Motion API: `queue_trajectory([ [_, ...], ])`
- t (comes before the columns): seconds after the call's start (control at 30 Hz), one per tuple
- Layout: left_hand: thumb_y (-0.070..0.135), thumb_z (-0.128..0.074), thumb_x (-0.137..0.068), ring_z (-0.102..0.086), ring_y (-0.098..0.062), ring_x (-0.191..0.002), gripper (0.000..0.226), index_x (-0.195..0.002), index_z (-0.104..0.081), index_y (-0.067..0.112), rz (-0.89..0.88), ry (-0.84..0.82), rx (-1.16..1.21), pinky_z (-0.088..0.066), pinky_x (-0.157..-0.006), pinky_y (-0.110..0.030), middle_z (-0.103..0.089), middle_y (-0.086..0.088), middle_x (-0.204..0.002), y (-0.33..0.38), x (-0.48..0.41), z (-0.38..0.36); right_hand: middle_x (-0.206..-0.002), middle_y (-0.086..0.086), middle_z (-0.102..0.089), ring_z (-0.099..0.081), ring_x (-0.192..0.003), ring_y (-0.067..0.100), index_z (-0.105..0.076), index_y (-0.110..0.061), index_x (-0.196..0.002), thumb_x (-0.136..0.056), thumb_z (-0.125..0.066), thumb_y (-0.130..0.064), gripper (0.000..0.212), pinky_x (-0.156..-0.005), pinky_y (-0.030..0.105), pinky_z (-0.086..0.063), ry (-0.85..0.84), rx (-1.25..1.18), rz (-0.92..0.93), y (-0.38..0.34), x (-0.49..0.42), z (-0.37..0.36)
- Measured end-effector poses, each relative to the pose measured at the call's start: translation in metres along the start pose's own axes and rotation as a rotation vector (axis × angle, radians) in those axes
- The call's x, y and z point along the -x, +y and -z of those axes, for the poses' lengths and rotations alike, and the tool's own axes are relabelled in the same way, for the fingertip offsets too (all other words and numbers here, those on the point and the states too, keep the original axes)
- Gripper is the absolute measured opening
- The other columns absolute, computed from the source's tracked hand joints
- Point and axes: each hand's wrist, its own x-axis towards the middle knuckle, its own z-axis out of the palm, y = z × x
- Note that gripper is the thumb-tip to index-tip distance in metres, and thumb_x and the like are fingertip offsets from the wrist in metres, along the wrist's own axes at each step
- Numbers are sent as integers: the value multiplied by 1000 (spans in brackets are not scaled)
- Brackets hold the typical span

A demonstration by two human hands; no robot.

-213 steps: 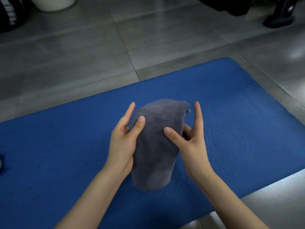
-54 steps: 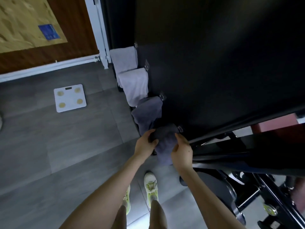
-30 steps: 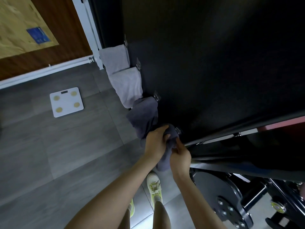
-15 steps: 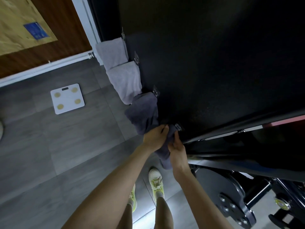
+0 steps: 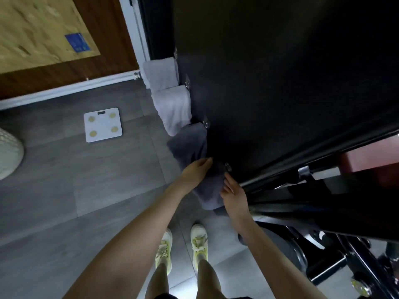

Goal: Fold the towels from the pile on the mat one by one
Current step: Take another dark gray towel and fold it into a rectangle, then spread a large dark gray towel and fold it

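Observation:
A dark grey towel point(image 5: 212, 192) hangs from the nearest metal hook point(image 5: 227, 167) on a black wall panel point(image 5: 280, 83). My left hand point(image 5: 195, 172) lies on the towel's upper left, fingers stretched towards the hook. My right hand point(image 5: 232, 194) pinches the towel's right edge just below the hook. Three more towels hang along the same panel: a dark grey one point(image 5: 190, 145) and two light grey ones point(image 5: 172, 108) point(image 5: 160, 73). The blue mat and the pile are out of view.
A white bathroom scale point(image 5: 103, 124) lies on the grey tiled floor to the left. At the left edge stands a white basket point(image 5: 8, 154). Black exercise equipment point(image 5: 323, 255) crowds the lower right. My feet in pale shoes point(image 5: 199, 240) stand right below the towel.
Seven seconds ago I held the folded towel over the mat; since then I have been at the wall hooks. In the last half second my left fingers straightened over the towel's top.

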Motion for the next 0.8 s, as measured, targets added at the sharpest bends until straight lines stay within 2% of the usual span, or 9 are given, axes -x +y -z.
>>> queue_trajectory([
  [0.07, 43, -40, -97, -53, -21, -116, 39, -123, -60, 23, 27, 71, 4, -37, -102, -33, -60, -3, -125, 3, 7, 8, -117, -6, -48, -45, -108, 9, -43, -16, -136, -91, -47, 5, 50, -83, 18, -38, -6, 72, 22, 0, 2, 3],
  [0.17, 40, -40, -97, -56, -18, -94, 30, -96, -65, 23, 6, 153, -39, -40, -80, -31, -66, -6, -109, 3, 19, 22, -114, 0, -52, -52, -108, 17, -47, -11, -133, -91, -48, 5, 45, -77, 9, -42, -5, 231, 81, -1, 5, 7],
  [0.23, 35, -43, -97, -56, -18, -88, 29, -88, -64, 17, -13, 225, 42, -39, -76, -31, -66, -6, -98, -4, 32, 33, -114, 9, -59, -57, -108, 30, -51, -9, -129, -91, -47, -3, 39, -83, 22, -44, 23, 391, 186, -1, 7, 4],
  [0.3, 34, -50, -94, -59, -21, -89, 24, -81, -64, 19, -36, 294, 145, -44, -81, -34, -65, -7, -89, -14, 54, 44, -113, 12, -62, -59, -103, 32, -54, -13, -125, -87, -43, -21, 40, -85, 34, -44, -13, 527, 266, -5, 13, -1],
  [0.4, 39, -52, -86, -64, -17, -86, 20, -83, -64, 24, -88, 389, 233, -47, -86, -34, -66, -3, -85, -34, 100, 58, -108, 10, -63, -60, -99, 28, -56, -13, -120, -91, -45, -20, 32, -85, 33, -45, -196, 584, 266, -9, 29, -21],
  [0.5, 21, -49, -97, -58, 8, -67, 14, -94, -62, 15, -80, 468, 259, -45, -73, -14, -63, 0, -83, -62, 156, 67, -97, 13, -66, -60, -90, 27, -62, -8, -106, -89, -50, -12, 22, -77, 26, -40, -279, 687, 428, 0, 38, -48],
  [0.6, 16, -47, -97, -57, 1, -69, 15, -98, -61, 14, -31, 622, 297, -44, -72, -13, -63, 1, -84, -98, 219, 71, -92, 7, -64, -56, -83, 19, -61, -15, -105, -86, -55, -4, 23, -73, 25, -42, -529, 766, 396, 15, 59, -80],
  [0.7, 19, -46, -98, -58, 7, -66, 17, -101, -62, 15, 40, 796, 307, -44, -71, -10, -63, 6, -83, -136, 296, 65, -88, 3, -62, -56, -78, 20, -56, -27, -91, -84, -57, -1, 26, -62, 23, -40, -714, 836, 432, 41, 89, -106],
  [0.8, 22, -45, -98, -59, 3, -69, 19, -102, -63, 15, 135, 953, 358, -45, -75, -14, -65, 3, -86, -175, 377, 38, -85, -4, -61, -55, -72, 12, -51, -35, -82, -86, -60, -9, 28, -59, 17, -37, -927, 968, 480, 73, 128, -127],
])
